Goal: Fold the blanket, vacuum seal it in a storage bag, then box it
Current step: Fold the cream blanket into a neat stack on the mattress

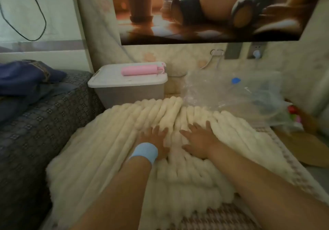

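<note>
A cream, ribbed fluffy blanket (110, 140) lies spread in front of me, folded over in thick layers. My left hand (156, 139), with a light blue band at the wrist, presses flat on the blanket's middle with its fingers spread. My right hand (197, 139) presses flat just beside it, fingers straight too. A clear plastic storage bag (236, 94) with a blue valve cap lies crumpled beyond the blanket on the right. A translucent plastic box (128, 92) with a white lid stands beyond the blanket's far left edge. On its lid lies a pink tube-shaped pump (140, 70).
A dark patterned sofa seat (35, 131) runs along the left, with blue cloth (26, 76) piled on it. A lit screen (213, 10) hangs on the wall ahead. Wall sockets with plugs (256, 53) sit under it. Small coloured items (293, 114) lie at the right.
</note>
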